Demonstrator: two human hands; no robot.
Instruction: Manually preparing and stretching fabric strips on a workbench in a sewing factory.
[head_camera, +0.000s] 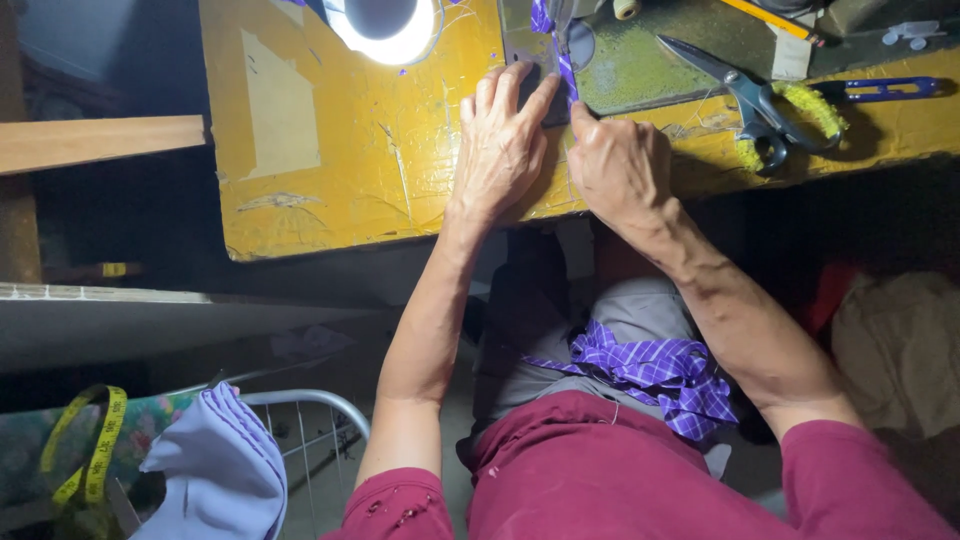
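Maroon sleeves (600, 480) nearest the lens, forearms reaching up to the table edge. Left hand (500, 145) flat, fingers spread and extended, pressing down on a narrow purple checked fabric strip (566, 65) at the sewing machine bed (640, 60). Right hand (622, 165) just beside, knuckles bent, fingertips pinching the same strip at its right edge. Hands side by side, nearly touching, strip running between them and onward up past the fingertips toward the needle area; needle itself hidden. Remainder of same fabric bunched in lap (655, 370), below and between the forearms, well apart from the hands. Grip of right thumb not visible.

Outward: worn yellow table top (330, 150), scratched, pale patch at left. Bright round lamp (385, 25) at top edge, left of hands. Scissors (760, 100) with yellow-wrapped handle on right, near the right hand but not touching. Blue-handled tool (885, 90) beyond scissors. Lower left: lavender folded cloth (215, 470) over white wire basket (320, 420), yellow tape measure (90, 450) beside it.
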